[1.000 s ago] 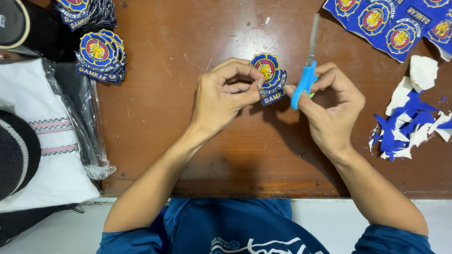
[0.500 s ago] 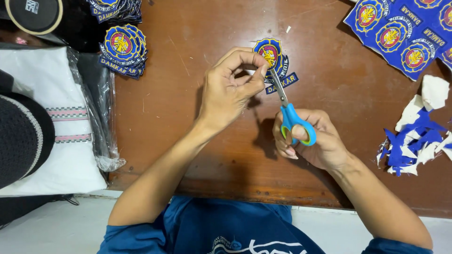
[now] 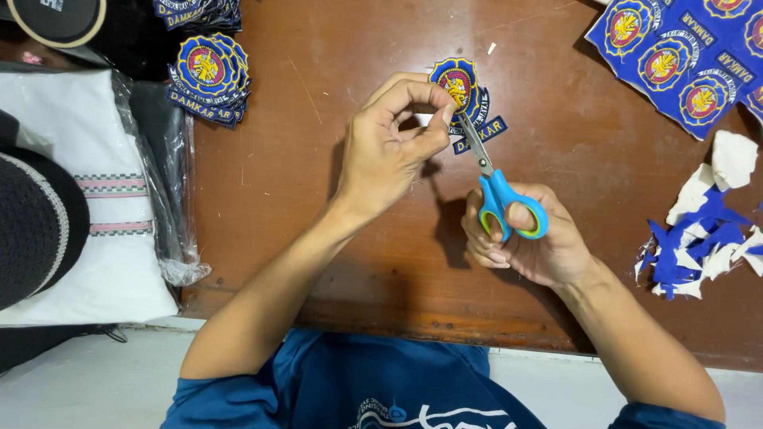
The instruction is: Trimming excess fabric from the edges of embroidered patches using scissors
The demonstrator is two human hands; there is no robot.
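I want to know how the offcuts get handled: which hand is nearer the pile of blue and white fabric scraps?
Right. The right hand, holding the blue scissors, is closer to the scrap pile at the table's right side. The left hand, pinching the embroidered patch, is farther away.

Patch stack (image 3: 208, 75) left, scraps (image 3: 703, 230) right, on table (image 3: 318, 199).

The embroidered patch (image 3: 459, 86) pinched in the left hand (image 3: 389, 147) is dark blue with a yellow-edged round emblem, red at its centre, and a blue banner below. The scissors (image 3: 502, 199) in the right hand (image 3: 532, 242) have bright blue handles lined yellow-green and grey metal blades. The far-left stack of patches (image 3: 205, 75) repeats those colours. The uncut sheet (image 3: 683, 56) far right is royal blue. The scraps (image 3: 703, 230) are blue and white. The table (image 3: 318, 238) is reddish brown
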